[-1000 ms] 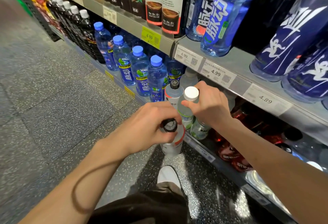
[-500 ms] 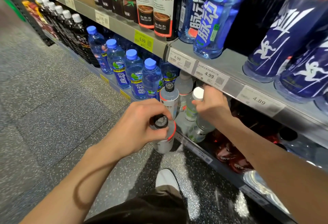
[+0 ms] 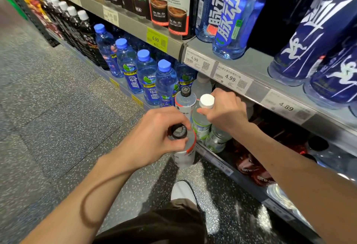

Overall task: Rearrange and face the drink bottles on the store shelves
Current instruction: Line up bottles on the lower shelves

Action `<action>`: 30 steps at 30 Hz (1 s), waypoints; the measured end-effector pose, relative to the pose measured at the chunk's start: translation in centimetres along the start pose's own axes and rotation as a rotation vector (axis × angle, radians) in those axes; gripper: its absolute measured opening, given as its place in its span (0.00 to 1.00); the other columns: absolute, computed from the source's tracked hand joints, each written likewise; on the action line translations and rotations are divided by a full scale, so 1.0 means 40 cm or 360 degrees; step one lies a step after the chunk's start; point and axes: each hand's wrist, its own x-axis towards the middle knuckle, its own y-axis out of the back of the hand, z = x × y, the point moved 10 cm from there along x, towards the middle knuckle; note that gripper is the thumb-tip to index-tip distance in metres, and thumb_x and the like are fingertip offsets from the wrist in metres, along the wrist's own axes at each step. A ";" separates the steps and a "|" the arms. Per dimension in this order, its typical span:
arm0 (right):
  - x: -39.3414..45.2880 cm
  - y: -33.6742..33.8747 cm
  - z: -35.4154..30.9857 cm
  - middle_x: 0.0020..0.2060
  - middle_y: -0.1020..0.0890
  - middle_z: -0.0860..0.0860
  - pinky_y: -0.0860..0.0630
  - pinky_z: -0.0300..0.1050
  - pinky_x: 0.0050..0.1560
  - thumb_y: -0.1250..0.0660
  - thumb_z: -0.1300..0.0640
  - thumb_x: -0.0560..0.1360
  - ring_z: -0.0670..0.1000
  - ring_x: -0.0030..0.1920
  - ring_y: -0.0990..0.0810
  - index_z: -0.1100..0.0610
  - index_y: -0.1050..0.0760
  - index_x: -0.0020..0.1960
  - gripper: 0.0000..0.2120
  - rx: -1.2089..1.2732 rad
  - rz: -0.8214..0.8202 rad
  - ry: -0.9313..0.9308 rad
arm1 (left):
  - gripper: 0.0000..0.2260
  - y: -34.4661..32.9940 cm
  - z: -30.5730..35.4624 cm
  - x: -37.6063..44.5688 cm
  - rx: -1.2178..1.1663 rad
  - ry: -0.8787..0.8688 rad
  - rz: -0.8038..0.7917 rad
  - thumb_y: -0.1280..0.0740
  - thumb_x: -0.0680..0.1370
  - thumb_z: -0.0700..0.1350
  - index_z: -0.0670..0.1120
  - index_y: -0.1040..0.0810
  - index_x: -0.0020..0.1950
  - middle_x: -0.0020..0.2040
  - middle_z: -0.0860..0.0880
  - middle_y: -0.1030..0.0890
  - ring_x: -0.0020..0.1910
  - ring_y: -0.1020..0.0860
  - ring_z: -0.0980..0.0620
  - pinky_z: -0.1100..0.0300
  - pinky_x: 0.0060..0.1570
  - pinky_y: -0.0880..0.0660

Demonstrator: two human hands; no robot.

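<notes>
From my head camera, my left hand (image 3: 154, 137) gripped the black-capped bottle (image 3: 183, 153) off the lower shelf (image 3: 216, 161), just before its edge; my right hand (image 3: 225, 111) pinched the white-capped bottle (image 3: 202, 122) standing on that shelf.

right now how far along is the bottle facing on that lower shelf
Done: the blue-capped bottles stand in a neat front row. In hand: the left hand grips a black-capped bottle held off the shelf; the right hand grips a white-capped bottle at the shelf edge. Left: placing both, and the red packs look untidy.
</notes>
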 end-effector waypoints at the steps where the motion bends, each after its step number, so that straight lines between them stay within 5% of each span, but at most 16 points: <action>1: 0.000 0.001 0.002 0.58 0.21 0.57 0.30 0.52 0.55 0.28 0.37 0.72 0.62 0.60 0.24 0.55 0.29 0.62 0.28 0.0017 -0.0003 -0.0009 | 0.10 -0.002 0.000 0.000 0.0005 -0.0003 -0.0006 0.24 0.67 0.40 0.47 0.17 0.47 0.43 0.53 0.20 0.41 0.26 0.64 0.72 0.43 0.32; 12: 0.019 -0.004 0.006 0.54 0.20 0.53 0.26 0.49 0.52 0.25 0.41 0.69 0.57 0.55 0.22 0.54 0.27 0.59 0.26 0.0111 -0.0070 0.0016 | 0.10 -0.006 -0.004 0.000 0.0015 0.0030 -0.0024 0.28 0.66 0.44 0.48 0.18 0.46 0.43 0.53 0.21 0.41 0.24 0.58 0.66 0.43 0.28; 20: 0.001 -0.007 0.008 0.63 0.23 0.52 0.26 0.55 0.62 0.29 0.36 0.70 0.57 0.63 0.24 0.52 0.33 0.70 0.35 0.0185 -0.0171 0.0144 | 0.10 -0.011 0.020 0.013 0.0042 0.0015 -0.0036 0.30 0.66 0.42 0.46 0.18 0.46 0.42 0.50 0.20 0.40 0.24 0.55 0.58 0.44 0.27; 24: -0.115 0.050 -0.032 0.63 0.21 0.55 0.27 0.55 0.66 0.31 0.53 0.74 0.57 0.64 0.23 0.60 0.27 0.68 0.24 0.0324 0.0275 0.0568 | 0.09 -0.015 0.035 0.030 0.0047 0.0006 -0.0034 0.28 0.66 0.43 0.48 0.18 0.46 0.41 0.51 0.20 0.41 0.23 0.55 0.55 0.43 0.26; 28: -0.276 0.051 -0.016 0.63 0.22 0.50 0.37 0.32 0.66 0.34 0.62 0.70 0.48 0.65 0.26 0.55 0.26 0.67 0.25 0.0609 0.0231 0.0761 | 0.10 -0.012 0.070 0.046 0.0022 -0.0006 0.0016 0.27 0.64 0.44 0.49 0.15 0.44 0.39 0.51 0.19 0.39 0.21 0.54 0.54 0.42 0.25; 30: -0.326 0.021 0.003 0.65 0.25 0.45 0.34 0.34 0.67 0.30 0.58 0.69 0.43 0.66 0.27 0.51 0.32 0.70 0.30 0.0806 0.0023 0.0733 | 0.11 -0.011 0.089 0.052 -0.0016 0.0021 0.0051 0.26 0.62 0.46 0.50 0.15 0.43 0.38 0.52 0.18 0.37 0.22 0.56 0.59 0.39 0.26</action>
